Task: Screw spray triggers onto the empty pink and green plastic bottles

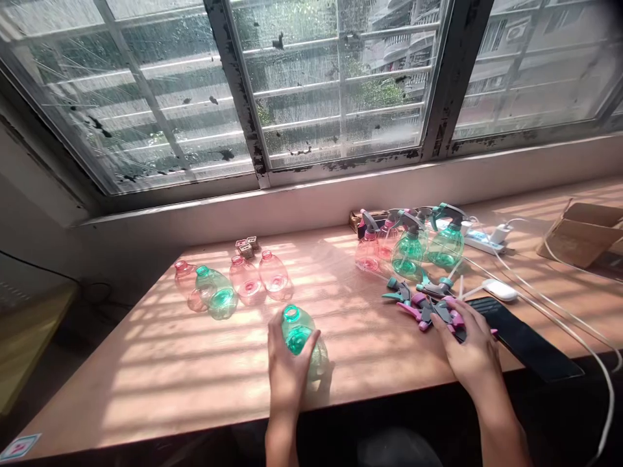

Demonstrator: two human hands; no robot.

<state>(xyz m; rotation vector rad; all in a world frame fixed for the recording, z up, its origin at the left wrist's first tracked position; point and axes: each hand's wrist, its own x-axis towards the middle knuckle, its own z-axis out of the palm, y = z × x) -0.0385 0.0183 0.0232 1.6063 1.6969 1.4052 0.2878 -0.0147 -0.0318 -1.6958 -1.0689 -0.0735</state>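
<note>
My left hand [288, 370] is wrapped round a green clear plastic bottle [299, 337] that stands without a cap near the table's front edge. My right hand [467, 347] lies over a heap of pink, grey and green spray trigger heads [421, 301]; its fingers curl onto one pink and grey head [455, 321]. Several empty pink bottles [260, 279] and one green bottle [217, 293] stand to the left. Farther back on the right stand several finished spray bottles [413, 250] with triggers fitted.
A black flat device [528, 338] lies to the right of my right hand, with a white mouse-like object [500, 289] and white cables [579, 324] behind. A power strip [484, 243], a cardboard box [581, 233] and small square blocks [247, 246] sit near the window sill [311, 201].
</note>
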